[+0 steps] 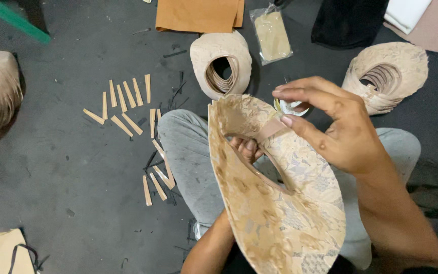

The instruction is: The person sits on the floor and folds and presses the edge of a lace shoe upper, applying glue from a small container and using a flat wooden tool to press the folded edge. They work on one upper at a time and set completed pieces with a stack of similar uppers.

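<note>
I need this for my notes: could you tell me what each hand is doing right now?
Left hand: holding the patterned curved piece from behind.
Right hand: pinching its beige strip.

Three stacks of lace cutouts (221, 63), one clear packet (271, 35).

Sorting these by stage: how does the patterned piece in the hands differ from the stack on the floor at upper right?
The held piece is a single sheet, tilted up between the left hand and right hand; the upper-right stack is many layers lying on the dark floor, untouched. The held piece looks larger, being nearer. Both are beige, patterned, curved, with an oval opening.
</note>
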Demonstrator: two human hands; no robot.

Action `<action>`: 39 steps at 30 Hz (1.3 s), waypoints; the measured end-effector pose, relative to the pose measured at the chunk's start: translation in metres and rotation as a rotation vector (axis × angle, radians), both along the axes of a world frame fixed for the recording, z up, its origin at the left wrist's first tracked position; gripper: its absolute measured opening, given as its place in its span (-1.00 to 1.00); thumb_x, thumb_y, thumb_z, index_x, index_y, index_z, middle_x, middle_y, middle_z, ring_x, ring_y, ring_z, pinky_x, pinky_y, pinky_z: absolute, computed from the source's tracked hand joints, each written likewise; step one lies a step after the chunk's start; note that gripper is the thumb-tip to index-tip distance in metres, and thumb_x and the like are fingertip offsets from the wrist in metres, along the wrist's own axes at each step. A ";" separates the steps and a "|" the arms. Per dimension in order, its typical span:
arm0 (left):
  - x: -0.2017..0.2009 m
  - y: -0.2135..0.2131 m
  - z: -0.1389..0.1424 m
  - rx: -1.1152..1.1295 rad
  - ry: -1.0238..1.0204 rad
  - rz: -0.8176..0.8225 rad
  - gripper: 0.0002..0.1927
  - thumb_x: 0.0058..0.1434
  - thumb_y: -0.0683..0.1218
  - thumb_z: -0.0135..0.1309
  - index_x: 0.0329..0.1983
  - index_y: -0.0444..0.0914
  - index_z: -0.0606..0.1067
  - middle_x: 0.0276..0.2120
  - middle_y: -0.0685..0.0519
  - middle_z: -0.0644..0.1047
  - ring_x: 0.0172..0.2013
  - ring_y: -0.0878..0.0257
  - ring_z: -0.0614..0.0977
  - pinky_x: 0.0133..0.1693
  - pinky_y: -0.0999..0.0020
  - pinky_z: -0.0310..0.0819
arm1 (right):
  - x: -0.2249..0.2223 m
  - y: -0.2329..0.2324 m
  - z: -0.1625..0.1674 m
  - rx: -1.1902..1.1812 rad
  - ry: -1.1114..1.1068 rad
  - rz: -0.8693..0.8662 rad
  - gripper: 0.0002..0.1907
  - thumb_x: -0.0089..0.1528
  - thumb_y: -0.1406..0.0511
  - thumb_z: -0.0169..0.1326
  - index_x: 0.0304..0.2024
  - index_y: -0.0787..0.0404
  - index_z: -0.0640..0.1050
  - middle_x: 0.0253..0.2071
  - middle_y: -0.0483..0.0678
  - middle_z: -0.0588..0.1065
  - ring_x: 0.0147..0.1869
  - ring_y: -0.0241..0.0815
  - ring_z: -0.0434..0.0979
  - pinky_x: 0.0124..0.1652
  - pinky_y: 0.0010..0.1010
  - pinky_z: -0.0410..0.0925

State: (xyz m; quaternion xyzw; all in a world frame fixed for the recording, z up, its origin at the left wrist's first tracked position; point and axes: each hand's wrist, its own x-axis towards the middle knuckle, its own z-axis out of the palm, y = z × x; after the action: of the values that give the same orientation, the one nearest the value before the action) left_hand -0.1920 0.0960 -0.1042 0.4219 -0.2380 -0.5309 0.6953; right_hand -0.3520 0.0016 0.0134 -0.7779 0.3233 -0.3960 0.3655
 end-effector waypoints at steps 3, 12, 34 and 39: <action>-0.004 0.001 0.008 -0.015 -0.046 0.087 -0.70 0.45 -0.13 0.00 0.17 -0.38 0.41 -0.04 -0.01 0.55 -0.12 0.30 0.61 -0.07 0.37 0.56 | 0.006 0.002 0.011 0.007 0.022 -0.012 -0.66 0.20 0.48 0.20 0.05 0.34 0.61 0.05 0.06 0.56 0.01 -0.23 0.59 -0.09 -0.49 0.45; -0.004 0.003 0.002 0.008 -0.030 0.059 -0.70 0.39 -0.16 0.05 0.14 -0.39 0.42 -0.05 0.00 0.58 -0.09 0.26 0.61 -0.03 0.33 0.52 | 0.002 0.018 0.018 -0.076 0.152 -0.059 -0.77 0.11 0.43 0.33 -0.17 0.34 0.66 -0.27 -0.01 0.63 -0.29 -0.30 0.64 -0.30 -0.52 0.48; -0.011 0.019 0.005 0.135 -0.183 0.157 -0.80 0.32 -0.17 0.18 -0.21 -0.48 0.54 -0.32 0.03 0.60 -0.31 0.32 0.62 -0.17 0.39 0.62 | -0.006 0.053 0.047 -0.028 0.381 -0.120 -0.83 0.04 0.32 0.34 -0.37 0.29 0.67 -0.42 -0.06 0.63 -0.43 -0.21 0.67 -0.50 -0.46 0.42; -0.015 0.020 -0.003 0.040 -0.076 0.146 -0.80 0.39 -0.20 0.19 -0.23 -0.46 0.46 -0.29 0.04 0.53 -0.23 0.32 0.61 -0.08 0.34 0.64 | -0.005 0.051 0.047 0.006 0.381 -0.109 -0.83 0.04 0.35 0.34 -0.36 0.31 0.67 -0.38 -0.05 0.64 -0.40 -0.27 0.69 -0.48 -0.52 0.47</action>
State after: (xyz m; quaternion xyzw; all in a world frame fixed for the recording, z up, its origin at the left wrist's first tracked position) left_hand -0.2069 0.1156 -0.1071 0.4717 -0.2224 -0.4669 0.7141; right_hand -0.3567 0.0521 0.0605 -0.8191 0.4294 -0.2599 0.2779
